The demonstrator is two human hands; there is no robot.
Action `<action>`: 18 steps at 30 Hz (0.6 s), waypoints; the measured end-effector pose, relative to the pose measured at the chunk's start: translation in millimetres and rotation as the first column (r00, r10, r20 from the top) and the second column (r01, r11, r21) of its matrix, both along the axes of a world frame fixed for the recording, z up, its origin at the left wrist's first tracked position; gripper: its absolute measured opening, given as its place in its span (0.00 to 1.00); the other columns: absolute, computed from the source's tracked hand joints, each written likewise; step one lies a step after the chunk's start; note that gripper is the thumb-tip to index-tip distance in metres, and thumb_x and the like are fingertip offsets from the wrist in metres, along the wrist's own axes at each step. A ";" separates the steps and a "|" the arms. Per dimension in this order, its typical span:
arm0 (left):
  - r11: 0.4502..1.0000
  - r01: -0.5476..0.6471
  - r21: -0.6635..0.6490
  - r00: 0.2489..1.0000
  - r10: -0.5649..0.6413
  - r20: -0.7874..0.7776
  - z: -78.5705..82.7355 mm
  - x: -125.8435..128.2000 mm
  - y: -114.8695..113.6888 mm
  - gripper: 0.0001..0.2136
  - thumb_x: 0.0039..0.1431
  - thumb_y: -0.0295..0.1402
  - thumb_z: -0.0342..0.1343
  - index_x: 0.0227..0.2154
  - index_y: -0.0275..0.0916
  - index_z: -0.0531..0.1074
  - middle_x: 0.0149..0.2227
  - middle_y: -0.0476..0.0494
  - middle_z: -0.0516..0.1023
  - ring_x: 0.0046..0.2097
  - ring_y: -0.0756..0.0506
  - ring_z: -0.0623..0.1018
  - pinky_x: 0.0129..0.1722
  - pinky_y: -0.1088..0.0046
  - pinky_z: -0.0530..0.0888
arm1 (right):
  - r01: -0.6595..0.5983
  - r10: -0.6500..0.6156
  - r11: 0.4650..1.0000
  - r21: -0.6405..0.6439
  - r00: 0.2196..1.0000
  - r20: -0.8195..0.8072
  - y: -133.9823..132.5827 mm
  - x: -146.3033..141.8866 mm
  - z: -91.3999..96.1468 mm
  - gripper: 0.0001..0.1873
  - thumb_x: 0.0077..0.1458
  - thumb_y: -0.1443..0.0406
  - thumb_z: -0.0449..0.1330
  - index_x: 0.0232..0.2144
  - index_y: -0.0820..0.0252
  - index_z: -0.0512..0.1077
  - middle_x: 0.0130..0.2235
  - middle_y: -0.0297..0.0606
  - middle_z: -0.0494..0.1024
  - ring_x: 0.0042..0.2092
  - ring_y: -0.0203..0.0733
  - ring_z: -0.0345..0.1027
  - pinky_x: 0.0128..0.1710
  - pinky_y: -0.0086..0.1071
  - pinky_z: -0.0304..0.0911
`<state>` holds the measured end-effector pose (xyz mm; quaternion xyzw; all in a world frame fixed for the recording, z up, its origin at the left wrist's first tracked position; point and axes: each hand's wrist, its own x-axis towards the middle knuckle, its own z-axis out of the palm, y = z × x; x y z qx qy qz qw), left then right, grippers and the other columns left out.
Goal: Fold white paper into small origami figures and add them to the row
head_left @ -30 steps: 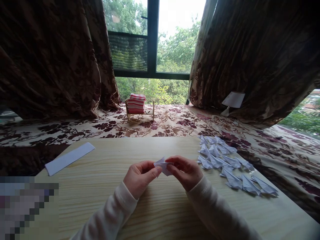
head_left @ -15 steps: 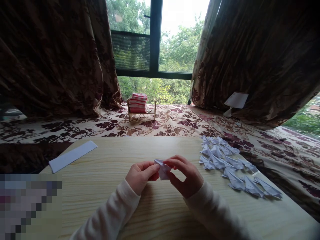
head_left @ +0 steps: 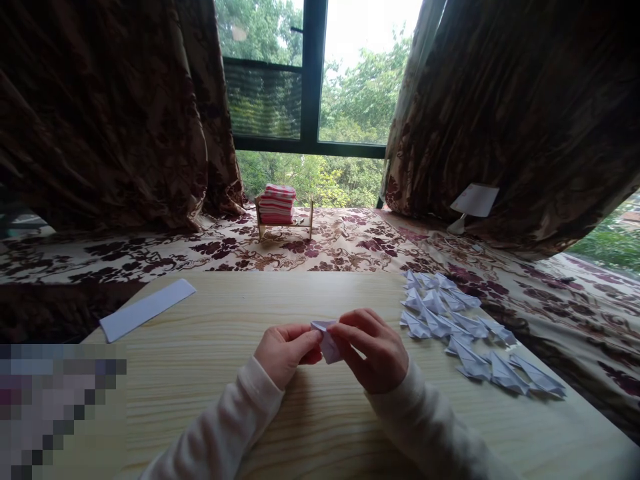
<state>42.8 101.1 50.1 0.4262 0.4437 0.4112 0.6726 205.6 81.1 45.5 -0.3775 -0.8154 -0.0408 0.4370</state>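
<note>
A small folded piece of white paper (head_left: 327,340) is pinched between both hands just above the light wooden table (head_left: 210,400). My left hand (head_left: 287,353) grips its left side with thumb and fingers closed. My right hand (head_left: 373,350) holds the right side, fingers curled over the top edge. Both wrists wear pale long sleeves. To the right lies a pile of several folded white paper pieces (head_left: 460,330), a short way from my right hand.
A white paper strip (head_left: 147,309) lies at the table's far left corner. Beyond the table, a floral cloth covers a ledge with a small wooden rack holding a red-striped bundle (head_left: 277,207). Dark floral curtains frame a window. A blurred patch covers the lower left.
The hands have drawn slightly closer together over the folded paper, and the right fingers have pressed down further on it. The view has shifted slightly.
</note>
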 end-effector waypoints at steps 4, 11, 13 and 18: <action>1.000 -0.009 -0.008 1.000 0.009 0.002 1.0 0.9 -2.1 0.12 0.34 0.37 0.64 0.24 0.33 0.78 0.16 0.49 0.72 0.21 0.54 0.69 0.25 0.78 0.67 | -0.007 0.005 0.999 0.041 0.999 0.052 -0.9 0.2 3.7 0.09 0.53 0.71 0.53 0.35 0.59 0.72 0.31 0.41 0.70 0.32 0.39 0.61 0.29 0.32 0.61; 0.999 -0.019 -0.031 0.999 0.020 0.034 -0.4 1.4 -2.4 0.10 0.34 0.36 0.64 0.21 0.34 0.77 0.19 0.48 0.75 0.23 0.54 0.71 0.27 0.79 0.69 | -0.010 -0.002 0.995 0.095 0.993 0.118 -4.3 -2.9 8.6 0.09 0.54 0.72 0.52 0.33 0.64 0.73 0.29 0.43 0.71 0.31 0.39 0.59 0.28 0.32 0.60; 0.999 -0.014 -0.036 0.999 0.016 0.046 -1.0 1.4 -1.7 0.12 0.33 0.36 0.65 0.22 0.34 0.77 0.20 0.47 0.76 0.24 0.53 0.72 0.28 0.78 0.70 | -0.016 0.001 0.993 0.117 0.992 0.124 -3.8 -3.3 9.0 0.09 0.54 0.72 0.52 0.33 0.65 0.73 0.29 0.43 0.71 0.30 0.39 0.59 0.28 0.32 0.60; 0.999 0.008 -0.049 0.997 -0.005 0.075 -0.7 3.0 -1.1 0.12 0.35 0.39 0.63 0.19 0.33 0.76 0.19 0.48 0.73 0.24 0.51 0.71 0.29 0.73 0.71 | -0.014 -0.020 0.977 0.214 0.988 0.156 -2.8 -3.7 10.6 0.08 0.54 0.73 0.53 0.31 0.66 0.73 0.28 0.43 0.72 0.29 0.38 0.59 0.27 0.31 0.60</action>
